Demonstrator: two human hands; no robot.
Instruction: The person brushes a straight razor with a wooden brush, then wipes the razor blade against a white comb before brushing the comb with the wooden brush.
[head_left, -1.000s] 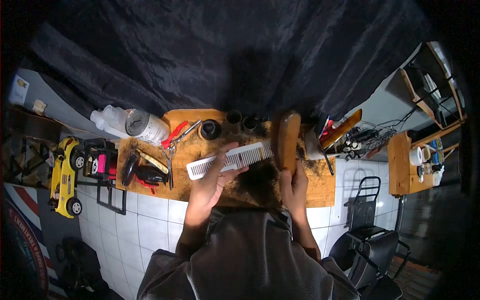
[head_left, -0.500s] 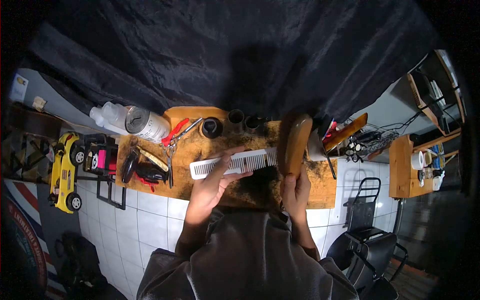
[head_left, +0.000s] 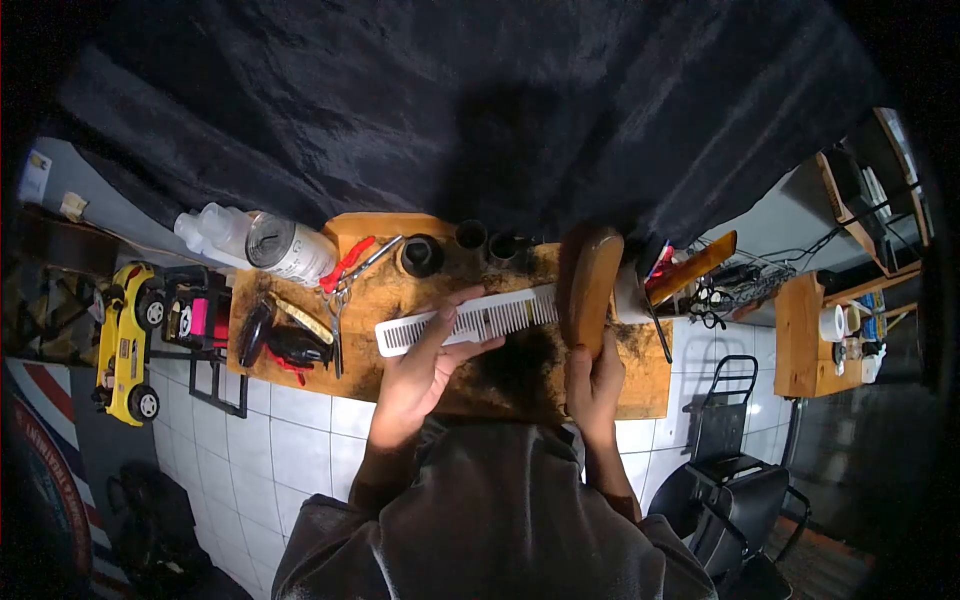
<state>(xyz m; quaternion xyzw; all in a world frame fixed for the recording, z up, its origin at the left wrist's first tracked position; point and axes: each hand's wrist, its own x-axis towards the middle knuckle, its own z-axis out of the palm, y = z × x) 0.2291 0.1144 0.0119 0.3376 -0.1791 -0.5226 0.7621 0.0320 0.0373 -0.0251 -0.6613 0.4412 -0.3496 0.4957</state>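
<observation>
Between thumb and fingers, my left hand (head_left: pixel 420 375) grips a white comb (head_left: pixel 470 320), its teeth facing down and its right end reaching up to the brush. My right hand (head_left: pixel 595 390) is closed round the lower end of a brush (head_left: pixel 597 280) with a curved wooden back, held upright. The brush's dark bristles face left and overlap the comb's tip in this view. Both tools are held over a wooden table (head_left: pixel 640 385) strewn with dark hair clippings.
On the table's left are scissors (head_left: pixel 342 300), red-handled clips (head_left: pixel 350 262), black clippers (head_left: pixel 300 346) and a large can (head_left: pixel 290 248). Dark cups (head_left: pixel 422 256) line the back. A holder with an amber comb (head_left: pixel 695 268) stands right. A black chair (head_left: pixel 735 500) is on the tiled floor.
The comb has tilted slightly, its right end rising a little along the brush. Both hands keep their grip, and the brush has barely shifted.
</observation>
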